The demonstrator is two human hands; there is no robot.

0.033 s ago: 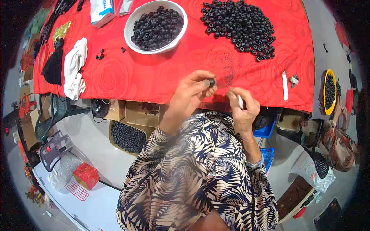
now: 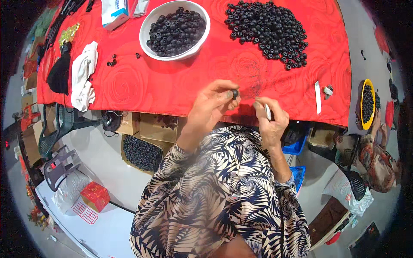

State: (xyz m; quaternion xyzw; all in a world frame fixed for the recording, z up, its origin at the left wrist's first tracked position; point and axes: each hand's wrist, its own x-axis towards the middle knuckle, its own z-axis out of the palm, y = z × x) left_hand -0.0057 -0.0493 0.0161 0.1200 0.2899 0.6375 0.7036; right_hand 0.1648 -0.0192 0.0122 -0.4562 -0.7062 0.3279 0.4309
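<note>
Over the near edge of the red tablecloth, my left hand [image 2: 211, 105] pinches a small black round piece [image 2: 235, 93] between thumb and fingertips. To its right and apart from it, my right hand [image 2: 272, 120] is closed around a slim whitish tool [image 2: 268, 112]; its kind I cannot make out. Dark crumbs [image 2: 254, 90] are scattered on the cloth just beyond my hands. A white bowl [image 2: 145, 45] full of similar black pieces stands farther back on the left. Many more lie in a loose pile [image 2: 271, 32] at the back right, several showing round holes.
White cloth [image 2: 84, 73] and a black cloth item [image 2: 59, 73] lie at the table's left. A white strip [image 2: 318, 96] is on the right. Below the table stands a box of black pieces [image 2: 140, 152]. Another person's hand [image 2: 377, 122] is beside a yellow basin [image 2: 364, 122] at far right.
</note>
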